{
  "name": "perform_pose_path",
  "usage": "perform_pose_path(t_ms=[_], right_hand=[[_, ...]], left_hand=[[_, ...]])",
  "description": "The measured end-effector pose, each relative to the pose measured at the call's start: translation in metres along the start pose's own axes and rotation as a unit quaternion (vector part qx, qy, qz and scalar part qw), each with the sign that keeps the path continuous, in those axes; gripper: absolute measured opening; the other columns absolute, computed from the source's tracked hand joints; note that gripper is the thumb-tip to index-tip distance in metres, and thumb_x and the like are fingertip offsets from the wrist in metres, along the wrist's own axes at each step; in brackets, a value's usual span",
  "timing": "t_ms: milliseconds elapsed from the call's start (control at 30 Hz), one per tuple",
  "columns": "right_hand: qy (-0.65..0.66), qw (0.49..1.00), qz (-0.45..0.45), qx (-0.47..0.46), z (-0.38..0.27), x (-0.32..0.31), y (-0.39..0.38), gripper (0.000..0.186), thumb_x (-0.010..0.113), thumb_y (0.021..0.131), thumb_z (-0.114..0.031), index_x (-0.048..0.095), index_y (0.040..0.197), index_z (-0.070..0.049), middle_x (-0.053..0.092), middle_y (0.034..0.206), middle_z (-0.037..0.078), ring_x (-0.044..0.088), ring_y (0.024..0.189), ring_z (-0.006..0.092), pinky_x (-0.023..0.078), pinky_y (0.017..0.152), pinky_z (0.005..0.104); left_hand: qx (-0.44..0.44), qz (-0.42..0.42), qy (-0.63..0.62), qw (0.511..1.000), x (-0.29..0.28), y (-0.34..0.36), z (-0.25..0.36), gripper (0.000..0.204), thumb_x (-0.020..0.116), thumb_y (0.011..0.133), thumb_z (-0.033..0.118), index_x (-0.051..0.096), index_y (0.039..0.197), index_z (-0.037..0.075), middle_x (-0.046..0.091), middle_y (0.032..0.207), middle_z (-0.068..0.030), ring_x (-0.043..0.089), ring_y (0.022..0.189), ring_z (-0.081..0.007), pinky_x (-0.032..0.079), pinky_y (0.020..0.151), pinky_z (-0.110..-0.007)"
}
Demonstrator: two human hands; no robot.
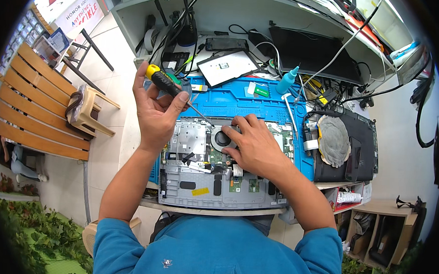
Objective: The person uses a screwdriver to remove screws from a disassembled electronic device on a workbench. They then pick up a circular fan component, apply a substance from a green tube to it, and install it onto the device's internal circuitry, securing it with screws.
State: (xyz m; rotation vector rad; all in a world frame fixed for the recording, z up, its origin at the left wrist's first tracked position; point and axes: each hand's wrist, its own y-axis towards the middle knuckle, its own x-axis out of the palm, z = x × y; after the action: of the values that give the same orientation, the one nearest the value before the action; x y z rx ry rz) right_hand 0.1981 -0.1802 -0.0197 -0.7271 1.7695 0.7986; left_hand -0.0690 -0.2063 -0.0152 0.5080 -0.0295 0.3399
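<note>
An opened laptop chassis (193, 187) lies on the bench before me, its boards and metal parts bare. My left hand (157, 107) is closed round a screwdriver (165, 82) with a yellow and black handle. The driver's thin shaft slants down to the right, its tip close to the upper edge of the round cooling fan (223, 138). Over the fan's right side, my right hand (254, 143) rests with bent fingers, thumb and fingertips at the fan's rim. Whether those fingers pinch the fan or only press on it, I cannot tell.
A blue repair mat (226, 98) lies under the chassis. Behind it are a light blue bottle (287, 80), a white-faced panel (227, 68) and tangled cables. On the right, a round grey pad (333, 141) sits on a black laptop (361, 143). A shelf (225, 7) overhangs the back.
</note>
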Motion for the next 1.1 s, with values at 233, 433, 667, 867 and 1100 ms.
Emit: perform_pose_path(t_ms=[233, 433, 667, 867, 1100], right_hand=[[0.002, 1.000, -0.017, 0.007, 0.001, -0.001, -0.001, 0.048, 0.078, 0.100, -0.038, 0.073, 0.136, -0.007, 0.066, 0.133, 0.015, 0.058, 0.126, 0.0341, 0.047, 0.107, 0.0465], [0.001, 1.000, -0.015, 0.005, 0.001, 0.000, -0.001, 0.048, 0.077, 0.101, -0.039, 0.073, 0.137, -0.007, 0.066, 0.133, 0.015, 0.058, 0.127, 0.0335, 0.047, 0.108, 0.0465], [0.001, 1.000, -0.019, 0.009, 0.001, 0.000, -0.001, 0.049, 0.077, 0.101, -0.039, 0.073, 0.138, -0.007, 0.066, 0.133, 0.015, 0.058, 0.127, 0.0337, 0.047, 0.108, 0.0466], [-0.001, 1.000, -0.013, 0.002, 0.001, 0.000, -0.001, 0.048, 0.078, 0.101, -0.038, 0.073, 0.137, -0.007, 0.066, 0.131, 0.015, 0.058, 0.126, 0.0337, 0.047, 0.108, 0.0466], [0.000, 1.000, -0.011, 0.002, 0.000, -0.001, -0.001, 0.048, 0.078, 0.100, -0.037, 0.073, 0.137, -0.007, 0.066, 0.130, 0.015, 0.058, 0.125, 0.0336, 0.047, 0.107, 0.0470]], left_hand=[[0.013, -0.009, 0.029, 0.999, -0.002, -0.011, -0.005, 0.097, 0.078, 0.102, -0.001, 0.015, 0.173, 0.018, 0.065, 0.128, -0.0160, 0.076, 0.108, -0.0170, 0.069, 0.093, -0.034], [0.050, -0.022, 0.043, 0.998, -0.002, -0.015, -0.011, 0.098, 0.078, 0.102, -0.001, 0.014, 0.173, 0.018, 0.066, 0.128, -0.0160, 0.076, 0.108, -0.0166, 0.068, 0.097, -0.034], [0.053, -0.041, 0.051, 0.996, -0.005, -0.015, -0.013, 0.098, 0.079, 0.102, -0.001, 0.014, 0.174, 0.018, 0.066, 0.130, -0.0158, 0.076, 0.111, -0.0169, 0.067, 0.099, -0.033], [0.055, -0.039, 0.058, 0.996, -0.005, -0.016, -0.013, 0.100, 0.078, 0.102, -0.001, 0.013, 0.175, 0.019, 0.068, 0.125, -0.0140, 0.076, 0.107, -0.0175, 0.067, 0.095, -0.035], [0.115, -0.084, 0.124, 0.982, 0.000, -0.012, -0.004, 0.099, 0.085, 0.097, -0.001, 0.021, 0.171, 0.016, 0.070, 0.123, -0.0148, 0.078, 0.102, -0.0174, 0.068, 0.088, -0.031]])
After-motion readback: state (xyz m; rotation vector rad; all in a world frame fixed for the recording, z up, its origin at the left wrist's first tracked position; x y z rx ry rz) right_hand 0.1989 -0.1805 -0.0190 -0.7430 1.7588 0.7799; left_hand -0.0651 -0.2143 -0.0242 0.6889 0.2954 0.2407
